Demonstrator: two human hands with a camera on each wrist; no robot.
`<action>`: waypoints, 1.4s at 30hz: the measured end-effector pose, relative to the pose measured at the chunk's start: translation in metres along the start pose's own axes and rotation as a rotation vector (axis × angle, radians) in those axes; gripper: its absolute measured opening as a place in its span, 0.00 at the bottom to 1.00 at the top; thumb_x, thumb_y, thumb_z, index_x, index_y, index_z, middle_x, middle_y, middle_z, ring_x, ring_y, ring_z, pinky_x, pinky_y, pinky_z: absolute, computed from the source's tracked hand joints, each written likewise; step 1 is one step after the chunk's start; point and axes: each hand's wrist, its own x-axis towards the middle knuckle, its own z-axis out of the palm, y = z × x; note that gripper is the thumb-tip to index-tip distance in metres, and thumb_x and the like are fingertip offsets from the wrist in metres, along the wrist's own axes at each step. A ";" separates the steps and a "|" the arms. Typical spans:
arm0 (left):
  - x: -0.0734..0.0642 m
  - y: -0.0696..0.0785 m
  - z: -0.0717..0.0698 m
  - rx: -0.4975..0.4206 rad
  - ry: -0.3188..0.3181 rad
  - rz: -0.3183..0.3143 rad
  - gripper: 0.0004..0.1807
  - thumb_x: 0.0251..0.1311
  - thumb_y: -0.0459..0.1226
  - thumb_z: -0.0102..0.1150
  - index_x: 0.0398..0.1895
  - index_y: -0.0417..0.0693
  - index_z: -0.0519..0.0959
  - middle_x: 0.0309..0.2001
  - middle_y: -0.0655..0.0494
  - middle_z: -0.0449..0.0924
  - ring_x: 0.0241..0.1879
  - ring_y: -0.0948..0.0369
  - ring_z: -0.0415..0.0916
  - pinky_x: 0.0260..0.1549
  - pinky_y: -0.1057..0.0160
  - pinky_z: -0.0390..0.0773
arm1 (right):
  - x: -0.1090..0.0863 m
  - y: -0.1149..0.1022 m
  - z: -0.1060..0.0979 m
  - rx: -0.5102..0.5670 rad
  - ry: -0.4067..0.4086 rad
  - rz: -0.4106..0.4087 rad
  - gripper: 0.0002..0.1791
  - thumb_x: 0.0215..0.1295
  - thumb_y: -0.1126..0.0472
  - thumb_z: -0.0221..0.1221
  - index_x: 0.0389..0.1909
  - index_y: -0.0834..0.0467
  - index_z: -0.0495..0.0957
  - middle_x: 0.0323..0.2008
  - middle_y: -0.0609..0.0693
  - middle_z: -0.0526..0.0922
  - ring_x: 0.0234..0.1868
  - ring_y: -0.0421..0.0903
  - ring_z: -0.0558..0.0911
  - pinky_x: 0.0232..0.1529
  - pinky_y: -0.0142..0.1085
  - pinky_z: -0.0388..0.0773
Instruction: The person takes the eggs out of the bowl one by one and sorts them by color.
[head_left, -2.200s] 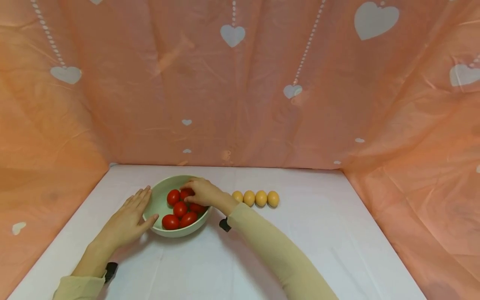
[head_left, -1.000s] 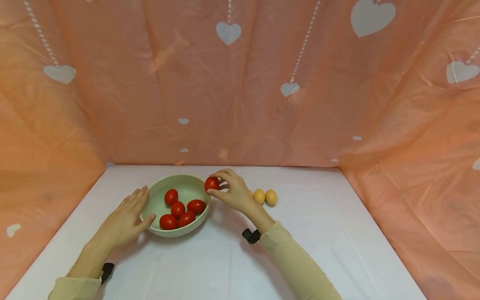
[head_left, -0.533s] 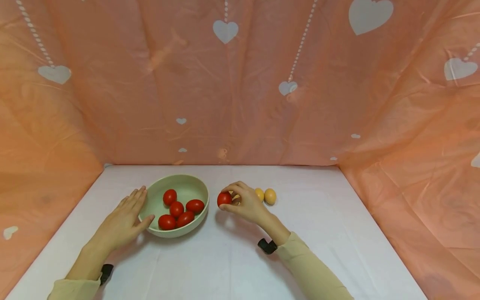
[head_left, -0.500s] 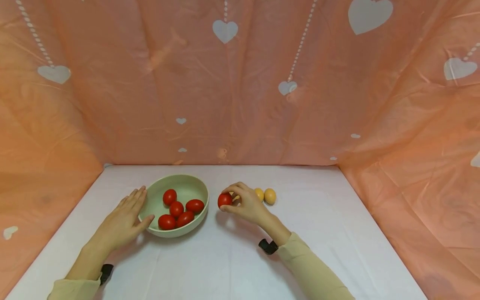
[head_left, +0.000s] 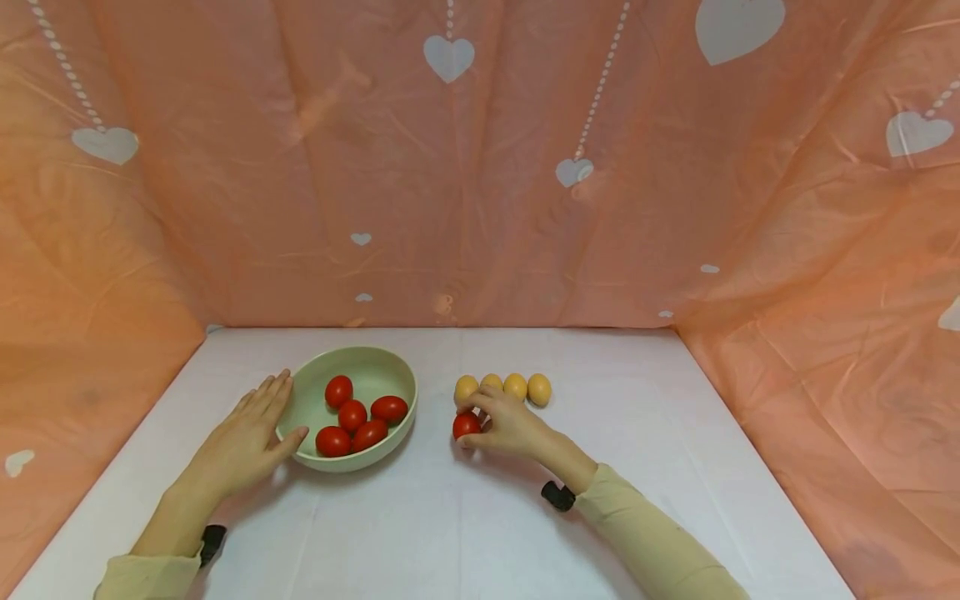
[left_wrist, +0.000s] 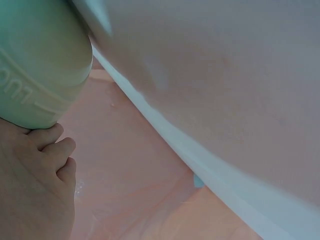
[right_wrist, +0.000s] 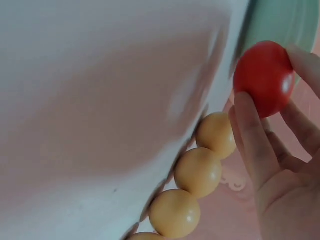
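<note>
My right hand (head_left: 513, 425) pinches a red egg (head_left: 466, 426) between thumb and fingers, low over the white table in front of a row of yellow eggs (head_left: 538, 389). In the right wrist view the fingertips hold the smooth red egg (right_wrist: 264, 79) by its sides. A pale green bowl (head_left: 375, 367) stands to the left, with several red eggs (head_left: 352, 416) lying in it. My left hand (head_left: 243, 442) rests its extended fingers and thumb along the bowl's left rim. The left wrist view shows those fingers against the outer wall of the bowl (left_wrist: 42, 65).
The table (head_left: 390, 533) has a white cover. Orange cloth with pale hearts hangs behind it and on both sides (head_left: 480, 208). The yellow eggs stand close together right of the bowl. Each wrist wears a small black camera (head_left: 558, 496).
My right hand has taken a red egg out of the bowl and carried it right and nearer, to the front of the yellow row. The left hand has stayed at the bowl.
</note>
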 end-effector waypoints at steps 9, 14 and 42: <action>0.000 -0.002 0.001 0.009 0.007 0.007 0.47 0.71 0.51 0.60 0.77 0.24 0.57 0.78 0.29 0.56 0.75 0.32 0.55 0.81 0.49 0.40 | -0.005 0.004 0.002 -0.073 -0.083 0.051 0.20 0.61 0.51 0.75 0.50 0.53 0.83 0.48 0.48 0.80 0.41 0.41 0.80 0.42 0.29 0.80; 0.001 -0.002 0.002 0.011 0.015 0.015 0.47 0.70 0.51 0.61 0.77 0.24 0.57 0.78 0.29 0.56 0.75 0.32 0.56 0.81 0.52 0.37 | -0.005 0.006 0.002 -0.063 -0.082 0.050 0.21 0.61 0.50 0.75 0.50 0.54 0.82 0.47 0.48 0.80 0.40 0.40 0.81 0.41 0.29 0.80; 0.000 -0.001 0.000 -0.001 -0.008 -0.011 0.47 0.70 0.51 0.60 0.78 0.25 0.56 0.78 0.30 0.55 0.76 0.33 0.54 0.81 0.47 0.42 | 0.002 -0.005 -0.012 -0.086 -0.035 -0.046 0.22 0.67 0.54 0.71 0.57 0.61 0.80 0.53 0.54 0.80 0.53 0.51 0.83 0.54 0.42 0.83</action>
